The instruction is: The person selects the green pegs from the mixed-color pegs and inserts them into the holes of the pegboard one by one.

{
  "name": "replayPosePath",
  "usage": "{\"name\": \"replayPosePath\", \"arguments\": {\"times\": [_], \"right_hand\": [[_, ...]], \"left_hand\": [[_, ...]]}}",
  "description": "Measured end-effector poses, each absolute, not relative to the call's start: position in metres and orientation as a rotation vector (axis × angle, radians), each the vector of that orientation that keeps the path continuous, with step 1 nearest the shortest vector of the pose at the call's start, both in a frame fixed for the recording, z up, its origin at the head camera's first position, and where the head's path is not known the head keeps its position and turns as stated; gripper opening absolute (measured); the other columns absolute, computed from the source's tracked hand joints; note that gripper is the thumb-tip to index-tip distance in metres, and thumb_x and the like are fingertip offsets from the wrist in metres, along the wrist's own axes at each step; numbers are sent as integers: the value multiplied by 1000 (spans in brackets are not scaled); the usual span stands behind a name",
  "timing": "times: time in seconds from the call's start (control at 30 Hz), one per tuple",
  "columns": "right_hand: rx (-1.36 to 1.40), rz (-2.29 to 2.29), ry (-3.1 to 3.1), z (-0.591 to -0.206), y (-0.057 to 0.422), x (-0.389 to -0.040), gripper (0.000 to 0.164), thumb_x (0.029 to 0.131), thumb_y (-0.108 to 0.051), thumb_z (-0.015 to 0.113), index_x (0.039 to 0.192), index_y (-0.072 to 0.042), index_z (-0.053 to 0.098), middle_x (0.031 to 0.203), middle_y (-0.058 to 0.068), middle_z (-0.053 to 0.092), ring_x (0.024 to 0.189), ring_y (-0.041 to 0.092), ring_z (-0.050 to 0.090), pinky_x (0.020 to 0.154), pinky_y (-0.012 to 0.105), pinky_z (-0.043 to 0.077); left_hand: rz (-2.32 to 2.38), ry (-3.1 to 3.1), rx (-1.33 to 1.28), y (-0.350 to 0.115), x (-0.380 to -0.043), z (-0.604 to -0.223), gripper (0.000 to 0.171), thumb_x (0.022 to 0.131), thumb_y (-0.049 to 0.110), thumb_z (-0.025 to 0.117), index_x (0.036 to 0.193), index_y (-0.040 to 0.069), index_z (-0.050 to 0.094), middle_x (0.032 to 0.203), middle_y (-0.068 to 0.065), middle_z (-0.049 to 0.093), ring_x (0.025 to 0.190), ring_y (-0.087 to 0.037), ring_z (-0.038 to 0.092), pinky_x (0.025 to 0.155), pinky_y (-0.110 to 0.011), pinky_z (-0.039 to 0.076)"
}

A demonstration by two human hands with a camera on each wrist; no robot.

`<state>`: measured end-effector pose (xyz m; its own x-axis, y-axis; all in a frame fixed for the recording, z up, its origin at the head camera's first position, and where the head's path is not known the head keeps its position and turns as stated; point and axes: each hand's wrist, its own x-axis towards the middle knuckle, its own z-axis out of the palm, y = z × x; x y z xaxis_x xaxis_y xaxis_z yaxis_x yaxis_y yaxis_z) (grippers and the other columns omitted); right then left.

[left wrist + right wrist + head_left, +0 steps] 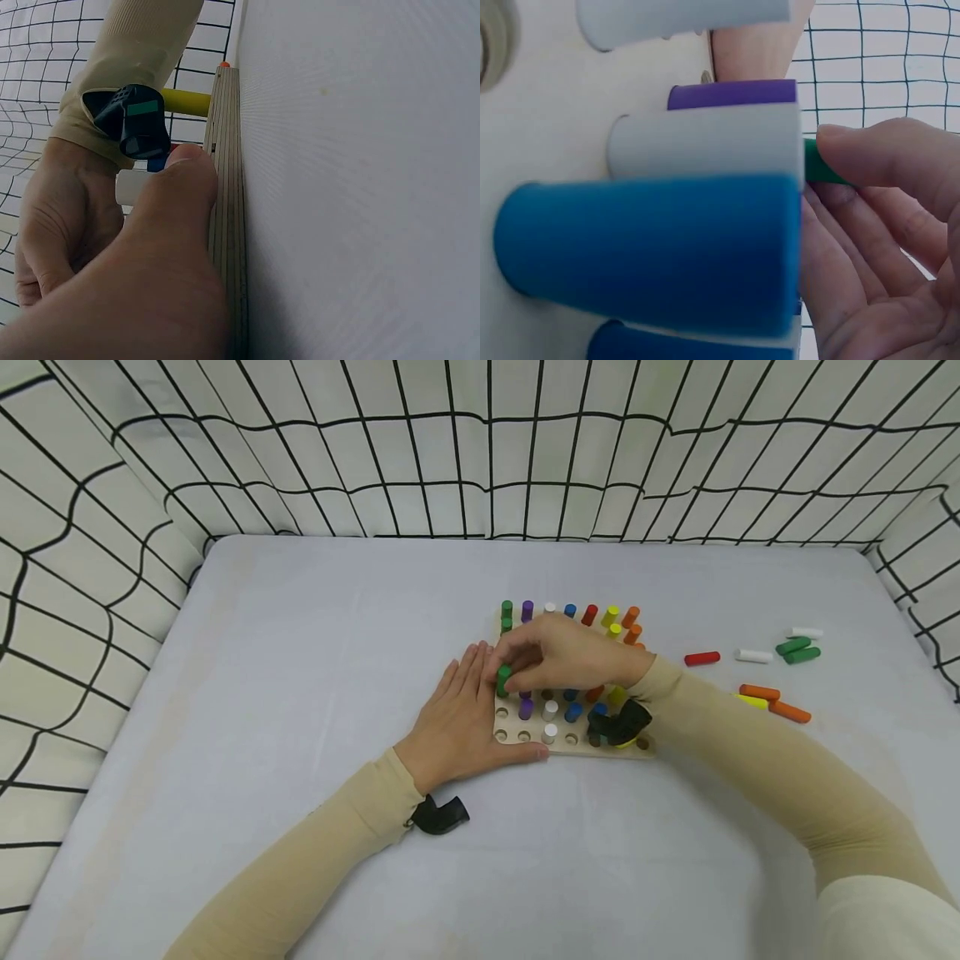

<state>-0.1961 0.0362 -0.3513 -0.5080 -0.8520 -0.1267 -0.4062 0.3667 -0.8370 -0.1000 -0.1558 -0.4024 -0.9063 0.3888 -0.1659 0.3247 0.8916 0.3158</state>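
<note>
Pegs [702, 658], eight loose, lie at frame right; mid-frame, one green peg [503, 680] sits pinched in the right grip [566, 652], left grip [461, 720] straight-fingered against one board [513, 723]

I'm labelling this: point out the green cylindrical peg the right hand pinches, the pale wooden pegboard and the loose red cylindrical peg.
Green cylindrical peg [502, 682], head view, middle of side.
Pale wooden pegboard [513, 725], head view, bare wood between holes.
Loose red cylindrical peg [702, 658], head view, middle of side.
</note>
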Motion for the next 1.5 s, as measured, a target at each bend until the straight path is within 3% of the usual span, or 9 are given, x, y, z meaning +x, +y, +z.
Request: {"name": "replayPosePath", "arguments": {"times": [1.5], "right_hand": [[-1239, -819, 2285, -347, 29, -184, 22, 94, -7, 75, 116, -8, 75, 117, 5, 79, 105, 14, 76, 96, 32, 62]], "left_hand": [[457, 2823, 518, -155, -99, -402, 135, 80, 91, 53, 166, 2, -2, 176, -18, 0, 166, -31, 0, 135, -52, 9]]}}
